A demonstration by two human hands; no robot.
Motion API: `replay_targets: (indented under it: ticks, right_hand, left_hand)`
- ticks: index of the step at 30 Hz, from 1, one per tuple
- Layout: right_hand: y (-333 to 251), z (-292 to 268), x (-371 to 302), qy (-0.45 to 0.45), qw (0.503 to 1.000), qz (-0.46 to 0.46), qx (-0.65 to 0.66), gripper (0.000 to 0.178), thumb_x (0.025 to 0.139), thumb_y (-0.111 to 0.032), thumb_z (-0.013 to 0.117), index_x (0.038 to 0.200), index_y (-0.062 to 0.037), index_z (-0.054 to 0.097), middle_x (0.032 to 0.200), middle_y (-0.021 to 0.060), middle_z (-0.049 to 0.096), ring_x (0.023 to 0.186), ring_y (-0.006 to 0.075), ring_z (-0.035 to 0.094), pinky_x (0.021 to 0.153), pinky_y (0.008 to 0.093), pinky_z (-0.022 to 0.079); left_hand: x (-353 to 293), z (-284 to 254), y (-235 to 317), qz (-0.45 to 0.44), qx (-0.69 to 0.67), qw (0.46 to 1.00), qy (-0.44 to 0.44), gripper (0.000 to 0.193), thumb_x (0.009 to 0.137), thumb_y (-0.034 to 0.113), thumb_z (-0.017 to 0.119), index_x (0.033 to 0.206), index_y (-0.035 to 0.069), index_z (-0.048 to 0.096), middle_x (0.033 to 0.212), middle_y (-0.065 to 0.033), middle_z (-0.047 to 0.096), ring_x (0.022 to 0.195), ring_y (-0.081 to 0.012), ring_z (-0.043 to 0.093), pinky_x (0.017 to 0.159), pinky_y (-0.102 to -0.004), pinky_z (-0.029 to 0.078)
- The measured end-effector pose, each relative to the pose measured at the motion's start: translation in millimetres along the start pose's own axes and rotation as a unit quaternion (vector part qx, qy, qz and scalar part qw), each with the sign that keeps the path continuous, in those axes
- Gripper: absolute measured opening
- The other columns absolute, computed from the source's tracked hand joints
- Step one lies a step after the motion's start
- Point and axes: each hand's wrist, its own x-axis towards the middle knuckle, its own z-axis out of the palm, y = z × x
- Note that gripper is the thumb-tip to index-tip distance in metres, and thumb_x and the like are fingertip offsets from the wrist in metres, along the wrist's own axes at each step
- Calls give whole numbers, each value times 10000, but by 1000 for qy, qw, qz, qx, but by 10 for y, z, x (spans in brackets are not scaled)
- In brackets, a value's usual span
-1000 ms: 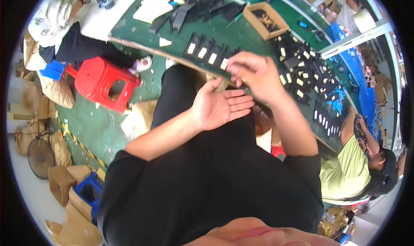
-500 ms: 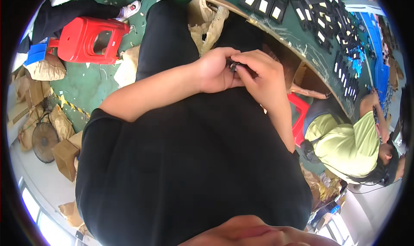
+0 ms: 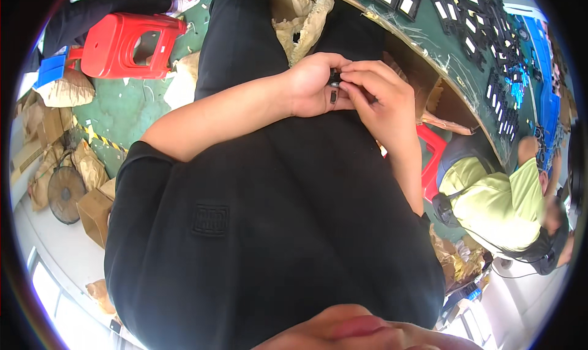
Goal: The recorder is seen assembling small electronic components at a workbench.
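Note:
In front of my lap both hands meet. My left hand is cupped, palm up, its thumb bent over toward a small black part with a lighter shiny spot. Another small dark piece rests against its palm or fingers. My right hand comes in from the right, thumb and fingertips pinched at the black part's edge. Fingers cover much of the part, so its exact kind is hidden.
A green-topped worktable curves along the upper right, bearing several black rectangular parts with pale labels and blue pieces. A person in a yellow-green shirt sits at right. A red stool stands at upper left.
Both hands now sit slightly higher and further right in the picture. The left palm shows more, revealing a small dark piece in it. The right fingers still pinch the black part.

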Motion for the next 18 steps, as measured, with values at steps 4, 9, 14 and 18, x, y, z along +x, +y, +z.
replay_targets:
  ticks: [4, 9, 14, 18]
  right_hand:
    - [-39, -16, 35, 15, 997, 59, 54, 322, 858, 167, 609, 1094, -16, 726, 1085, 128, 742, 992, 258, 756, 807, 331, 614]
    - [77, 69, -57, 56, 965, 97, 236, 420, 837, 234, 475, 1139, 29, 684, 1239, 158, 688, 1123, 264, 737, 940, 348, 608]
    - [65, 53, -62, 71, 957, 82, 267, 410, 821, 256, 468, 1129, 67, 662, 1308, 168, 633, 1227, 275, 694, 1017, 362, 584]
    - [29, -33, -68, 88, 991, 21, 98, 332, 811, 201, 578, 1055, 16, 706, 1208, 118, 676, 1133, 257, 685, 906, 328, 592]
  left_hand:
    - [-18, 19, 28, 1, 2, 999, 35, 289, 1059, 187, 438, 1141, -21, 621, 1158, -174, 675, 1076, -303, 719, 1055, -487, 585]
    - [-75, 63, 39, 13, 14, 998, 53, 358, 1068, 212, 422, 1214, -47, 620, 1196, -216, 703, 1157, -342, 714, 1091, -494, 564]
    - [-70, 68, 60, 41, 49, 998, 14, 398, 1082, 231, 390, 1252, -62, 598, 1234, -241, 692, 1194, -378, 700, 1106, -516, 545]
    - [-126, 152, 83, 63, 47, 997, 20, 408, 1092, 209, 339, 1239, -72, 596, 1219, -244, 663, 1119, -382, 717, 1089, -522, 559]
